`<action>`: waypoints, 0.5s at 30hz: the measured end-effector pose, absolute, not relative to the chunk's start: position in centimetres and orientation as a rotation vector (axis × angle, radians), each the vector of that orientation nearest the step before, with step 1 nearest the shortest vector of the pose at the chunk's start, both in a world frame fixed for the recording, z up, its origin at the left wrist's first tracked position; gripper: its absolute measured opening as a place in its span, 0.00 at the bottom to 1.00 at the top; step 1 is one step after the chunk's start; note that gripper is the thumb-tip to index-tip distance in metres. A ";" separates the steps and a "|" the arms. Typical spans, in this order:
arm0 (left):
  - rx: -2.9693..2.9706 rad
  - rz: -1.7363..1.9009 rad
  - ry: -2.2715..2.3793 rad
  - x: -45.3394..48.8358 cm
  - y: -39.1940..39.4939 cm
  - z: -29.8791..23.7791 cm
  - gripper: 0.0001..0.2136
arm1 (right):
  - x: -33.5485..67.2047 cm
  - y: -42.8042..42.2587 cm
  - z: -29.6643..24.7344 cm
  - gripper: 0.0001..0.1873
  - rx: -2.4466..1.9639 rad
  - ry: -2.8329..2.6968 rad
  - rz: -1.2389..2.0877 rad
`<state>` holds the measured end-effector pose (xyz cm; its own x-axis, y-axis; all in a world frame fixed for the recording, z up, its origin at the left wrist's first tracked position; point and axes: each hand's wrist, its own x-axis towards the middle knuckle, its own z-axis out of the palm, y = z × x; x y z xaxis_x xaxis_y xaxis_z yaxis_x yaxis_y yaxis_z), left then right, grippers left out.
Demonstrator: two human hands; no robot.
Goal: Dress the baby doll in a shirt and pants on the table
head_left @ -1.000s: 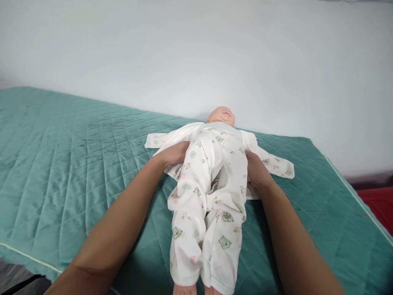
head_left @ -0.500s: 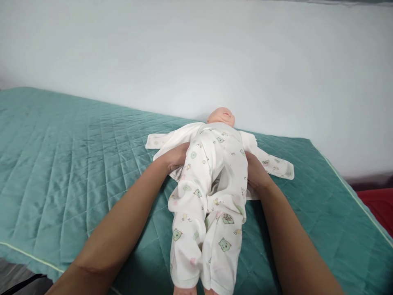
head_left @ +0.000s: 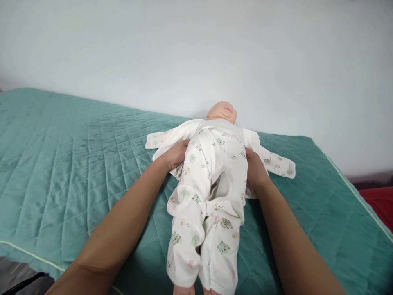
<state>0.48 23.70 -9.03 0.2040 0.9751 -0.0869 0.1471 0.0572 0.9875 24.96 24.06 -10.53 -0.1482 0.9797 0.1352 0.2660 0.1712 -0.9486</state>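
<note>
A baby doll [head_left: 221,110] lies on its back on the green quilted cover, head toward the wall and feet toward me. It wears white printed pants [head_left: 229,164], which reach up over the belly and down to the ankles. A white printed shirt [head_left: 278,164] is spread beneath the doll, its sleeves stretched out to both sides. My left hand [head_left: 178,155] is closed at the pants' left side, near the hip. On the opposite side my right hand [head_left: 255,169] grips the pants at the same height. The fingertips of both hands are hidden behind the fabric and the doll's body.
The green quilted cover [head_left: 76,164] extends far to the left and ends at a pale-piped edge. A white wall [head_left: 153,53] rises right behind the doll's head. Something red [head_left: 376,205] stands beyond the right edge. Grey floor [head_left: 14,274] shows at the lower left.
The doll's head sits slightly higher in view, and the lower pant legs have shifted a little to the left. Both hands stay at the pants' sides, almost unmoved.
</note>
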 end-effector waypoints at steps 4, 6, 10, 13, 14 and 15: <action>1.264 0.961 1.174 0.7 23.7 -9.0 0.20 | 24.5 23.6 -9.7 0.20 -1.341 -1.554 0.959; 1.246 0.990 1.169 0.9 23.7 -9.1 0.21 | 24.5 23.7 -9.6 0.18 -1.383 -1.556 0.919; 1.265 1.028 1.162 1.2 23.7 -9.5 0.21 | 24.8 24.2 -10.5 0.17 -1.346 -1.525 0.940; 1.303 1.039 1.157 1.1 23.9 -10.0 0.21 | 25.1 24.6 -11.2 0.18 -1.320 -1.527 0.946; 1.333 1.034 1.164 1.0 24.0 -10.1 0.21 | 25.2 24.7 -11.3 0.18 -1.314 -1.537 0.939; 1.386 1.015 1.190 0.9 24.1 -10.2 0.22 | 25.2 24.8 -11.5 0.18 -1.310 -1.550 0.926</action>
<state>0.92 24.05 -10.20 0.1620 0.9867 -0.0127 0.1430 -0.0107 0.9897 25.20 24.78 -11.46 -0.0566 0.9862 0.1554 0.3303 0.1654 -0.9293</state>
